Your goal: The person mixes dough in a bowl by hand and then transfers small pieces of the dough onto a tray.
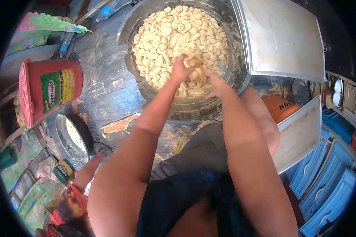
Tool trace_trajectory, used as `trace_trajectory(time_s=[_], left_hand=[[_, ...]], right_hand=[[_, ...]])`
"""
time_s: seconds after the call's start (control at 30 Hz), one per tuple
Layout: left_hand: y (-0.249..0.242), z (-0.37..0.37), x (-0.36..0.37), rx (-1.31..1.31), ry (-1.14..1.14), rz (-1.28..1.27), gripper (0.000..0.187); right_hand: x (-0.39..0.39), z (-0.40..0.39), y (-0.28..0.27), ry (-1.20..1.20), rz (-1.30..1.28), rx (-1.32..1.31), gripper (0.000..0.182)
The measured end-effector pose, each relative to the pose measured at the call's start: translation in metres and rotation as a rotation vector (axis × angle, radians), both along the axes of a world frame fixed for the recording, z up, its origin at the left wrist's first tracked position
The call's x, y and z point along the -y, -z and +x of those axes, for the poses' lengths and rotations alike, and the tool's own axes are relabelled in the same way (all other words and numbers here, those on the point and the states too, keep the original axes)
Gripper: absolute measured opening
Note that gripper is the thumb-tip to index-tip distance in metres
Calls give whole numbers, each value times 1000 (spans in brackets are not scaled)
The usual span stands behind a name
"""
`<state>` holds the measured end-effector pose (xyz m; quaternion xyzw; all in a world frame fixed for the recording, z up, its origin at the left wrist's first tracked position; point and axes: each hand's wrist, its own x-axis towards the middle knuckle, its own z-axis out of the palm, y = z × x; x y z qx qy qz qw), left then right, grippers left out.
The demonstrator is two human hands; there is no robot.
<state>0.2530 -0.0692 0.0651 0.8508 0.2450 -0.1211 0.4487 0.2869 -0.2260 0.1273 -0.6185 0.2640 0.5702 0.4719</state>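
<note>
A big dark round basin (127, 68) holds a heaped mass of small, pale, floury dough pieces (158, 47). Both my hands reach into the near side of this heap. My left hand (180, 69) curls round some pieces from the left, its fingers partly buried. From the right, my right hand (214, 83) cups the same clump, thumb apart from the fingers. The pieces between my palms are smeared by motion. Loose flour coats the basin's inner wall near my right hand.
Metal trays (284, 39) lean over the basin's right rim; another tray (300, 134) stands lower right. On the left are a red bucket (33, 93) and a dark pan (85, 136). Blue plastic chairs (316, 173) are stacked right. A plastic bottle (106, 12) lies at the top.
</note>
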Motion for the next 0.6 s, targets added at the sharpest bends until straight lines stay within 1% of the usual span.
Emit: trace_trajectory(time_s=[0.03,0.07,0.1,0.17,0.2,0.27,0.3,0.33,0.4,0.43,0.47,0.5,0.53,0.57,0.6], left_hand=[[-7,-11,12,61,-97,-170,60],[-22,-20,26,139,-125,-164,57],[-37,-27,34,144,-120,-170,57],[-62,-35,47,284,-79,-59,50],[-64,-36,46,337,-74,-72,48],[-84,-32,46,475,-94,118,46],[-103,-27,41,510,-35,185,45],[-129,-19,38,547,24,251,45],[-197,-10,51,596,92,299,45],[-225,-6,64,671,134,298,45],[-249,-3,74,747,165,306,44],[-271,-1,90,824,247,200,44],[-290,-2,111,894,325,100,44],[-301,-2,137,971,430,93,45],[-315,-10,165,921,507,-27,47]], right_hand=[[-11,-3,-4,142,11,-54,80],[-16,-5,-8,287,20,-106,76],[-15,-6,-6,293,16,-99,76],[-9,-2,8,394,599,-108,58],[-14,-2,14,417,618,-96,43],[-18,-3,-33,424,659,-13,37],[-22,-2,-49,487,752,29,35],[-24,0,-62,548,844,76,32],[-14,5,-111,587,765,239,33],[4,5,-135,615,747,277,33],[19,4,-158,702,789,431,36],[31,2,-180,775,834,582,38],[52,-11,-205,868,825,693,39],[82,-28,-225,957,817,801,39],[113,-38,-226,1078,819,845,38]])
